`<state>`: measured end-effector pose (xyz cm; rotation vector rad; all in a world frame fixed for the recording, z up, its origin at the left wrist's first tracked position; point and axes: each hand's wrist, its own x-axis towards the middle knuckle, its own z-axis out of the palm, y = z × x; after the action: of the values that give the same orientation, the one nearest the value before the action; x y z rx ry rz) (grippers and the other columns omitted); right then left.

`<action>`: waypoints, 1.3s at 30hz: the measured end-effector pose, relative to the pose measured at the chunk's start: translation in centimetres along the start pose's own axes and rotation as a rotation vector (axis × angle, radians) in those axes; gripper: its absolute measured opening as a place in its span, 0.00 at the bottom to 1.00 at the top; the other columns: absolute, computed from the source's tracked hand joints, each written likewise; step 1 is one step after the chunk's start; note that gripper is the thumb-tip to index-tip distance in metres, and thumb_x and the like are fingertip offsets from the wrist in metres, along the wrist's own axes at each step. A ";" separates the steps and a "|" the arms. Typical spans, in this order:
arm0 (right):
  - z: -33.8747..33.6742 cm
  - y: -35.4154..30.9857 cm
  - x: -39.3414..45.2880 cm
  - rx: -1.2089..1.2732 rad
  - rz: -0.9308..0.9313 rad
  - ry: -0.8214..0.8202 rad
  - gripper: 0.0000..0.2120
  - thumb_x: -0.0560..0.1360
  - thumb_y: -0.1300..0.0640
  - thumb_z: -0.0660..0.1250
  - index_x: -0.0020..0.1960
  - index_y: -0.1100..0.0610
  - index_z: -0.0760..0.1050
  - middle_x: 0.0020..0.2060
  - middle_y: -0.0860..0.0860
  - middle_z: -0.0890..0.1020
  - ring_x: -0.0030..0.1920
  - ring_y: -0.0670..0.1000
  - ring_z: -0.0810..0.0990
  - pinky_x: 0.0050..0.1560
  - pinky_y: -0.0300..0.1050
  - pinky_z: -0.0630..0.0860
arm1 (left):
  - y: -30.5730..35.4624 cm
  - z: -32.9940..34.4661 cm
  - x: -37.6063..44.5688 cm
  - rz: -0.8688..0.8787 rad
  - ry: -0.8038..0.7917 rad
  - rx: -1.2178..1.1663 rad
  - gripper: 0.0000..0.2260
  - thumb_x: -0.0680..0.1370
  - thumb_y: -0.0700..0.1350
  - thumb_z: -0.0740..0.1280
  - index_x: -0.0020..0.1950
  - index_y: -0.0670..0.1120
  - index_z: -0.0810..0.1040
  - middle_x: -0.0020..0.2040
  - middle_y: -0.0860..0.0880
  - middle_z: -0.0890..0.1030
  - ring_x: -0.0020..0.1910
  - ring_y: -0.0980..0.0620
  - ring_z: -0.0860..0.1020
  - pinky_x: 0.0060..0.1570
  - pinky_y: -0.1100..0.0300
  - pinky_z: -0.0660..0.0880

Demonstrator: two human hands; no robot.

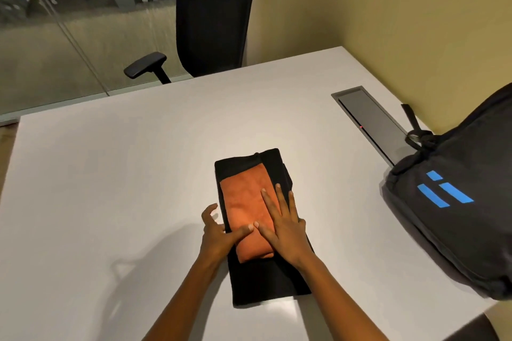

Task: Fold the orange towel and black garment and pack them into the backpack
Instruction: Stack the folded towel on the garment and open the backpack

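Your right hand (285, 232) lies flat, fingers straight, pressing on the folded orange towel (246, 207), which sits on top of the black garment (266, 277); grip released. Your left hand (219, 232) is at the garment's left edge, thumb on the towel, other fingers loosely curled above the white worktop (110, 174); nothing grasped. The garment lies as a long folded strip. The backpack (454, 219), black with blue marks, rests well right of the garment, beside the grey cable hatch (371, 119)
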<state>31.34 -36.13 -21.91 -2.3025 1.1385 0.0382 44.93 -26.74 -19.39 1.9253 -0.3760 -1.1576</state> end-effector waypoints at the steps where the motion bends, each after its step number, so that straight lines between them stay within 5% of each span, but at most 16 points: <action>1: 0.1 0.2 -0.6 0.025 -0.005 0.005 0.35 0.67 0.24 0.38 0.70 0.32 0.30 0.74 0.41 0.32 0.75 0.50 0.32 0.68 0.67 0.56 | -0.1 -0.2 -0.2 -0.065 -0.003 -0.079 0.46 0.62 0.54 0.78 0.71 0.52 0.55 0.68 0.43 0.67 0.59 0.43 0.73 0.54 0.51 0.74; 5: 0.0 0.5 -1.6 0.092 -0.001 -0.028 0.39 0.62 0.20 0.34 0.70 0.31 0.33 0.75 0.40 0.34 0.75 0.49 0.33 0.70 0.67 0.54 | 0.5 0.1 -1.0 -0.203 -0.103 -0.317 0.28 0.71 0.47 0.73 0.67 0.39 0.69 0.59 0.43 0.78 0.48 0.47 0.79 0.38 0.60 0.75; 10: -2.2 -1.7 -1.9 -0.169 -0.012 0.018 0.44 0.66 0.24 0.31 0.76 0.45 0.38 0.74 0.50 0.31 0.74 0.56 0.28 0.71 0.66 0.37 | 1.8 0.5 -1.2 -0.162 -0.165 -0.393 0.15 0.71 0.43 0.73 0.56 0.45 0.75 0.48 0.47 0.82 0.45 0.49 0.81 0.35 0.61 0.76; 13: -2.9 -2.9 -3.4 -0.200 -0.126 0.067 0.49 0.67 0.23 0.32 0.76 0.56 0.37 0.76 0.53 0.35 0.74 0.52 0.28 0.72 0.61 0.32 | 2.4 1.2 -1.0 -0.150 -0.183 -0.396 0.19 0.68 0.41 0.75 0.57 0.43 0.77 0.49 0.43 0.83 0.47 0.44 0.82 0.43 0.53 0.80; 18: -1.9 -2.3 -5.8 -0.111 -0.229 -0.102 0.59 0.63 0.22 0.55 0.70 0.54 0.23 0.75 0.50 0.31 0.73 0.47 0.28 0.75 0.59 0.35 | 2.3 2.1 -1.7 -0.130 -0.200 -0.422 0.19 0.69 0.39 0.73 0.59 0.45 0.77 0.49 0.42 0.84 0.49 0.44 0.82 0.49 0.50 0.79; 23: -1.7 -2.8 -5.5 -0.134 -0.206 -0.112 0.64 0.57 0.19 0.55 0.72 0.56 0.25 0.75 0.51 0.31 0.74 0.48 0.28 0.74 0.59 0.37 | 2.7 2.4 -2.0 -0.120 -0.179 -0.434 0.21 0.68 0.38 0.71 0.60 0.45 0.76 0.50 0.41 0.83 0.48 0.43 0.82 0.43 0.53 0.79; 27: -1.7 -3.6 -7.1 -0.125 -0.275 -0.052 0.66 0.57 0.21 0.60 0.76 0.58 0.32 0.75 0.54 0.33 0.74 0.49 0.28 0.74 0.55 0.35 | 3.1 1.8 -2.6 -0.080 -0.161 -0.446 0.23 0.61 0.40 0.71 0.56 0.43 0.78 0.51 0.38 0.82 0.50 0.39 0.81 0.52 0.47 0.78; 31: -4.7 -3.7 -8.6 -0.223 -0.395 -0.051 0.69 0.57 0.26 0.69 0.76 0.59 0.31 0.75 0.55 0.32 0.74 0.52 0.27 0.73 0.55 0.31 | 4.7 1.2 -3.2 -0.053 -0.228 -0.477 0.13 0.70 0.35 0.69 0.53 0.44 0.78 0.50 0.38 0.82 0.50 0.39 0.80 0.58 0.43 0.76; 39: -11.2 -9.0 -10.6 -0.336 -0.449 0.204 0.71 0.52 0.23 0.67 0.75 0.55 0.30 0.76 0.55 0.35 0.76 0.55 0.33 0.74 0.62 0.40 | 12.4 -2.3 -8.4 0.251 -0.254 -0.440 0.15 0.73 0.36 0.66 0.58 0.47 0.76 0.49 0.45 0.83 0.47 0.47 0.82 0.46 0.56 0.79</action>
<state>28.85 -29.73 -5.43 -2.8696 0.7214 -0.1929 44.41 -27.90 -4.31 1.3166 -0.4419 -1.2023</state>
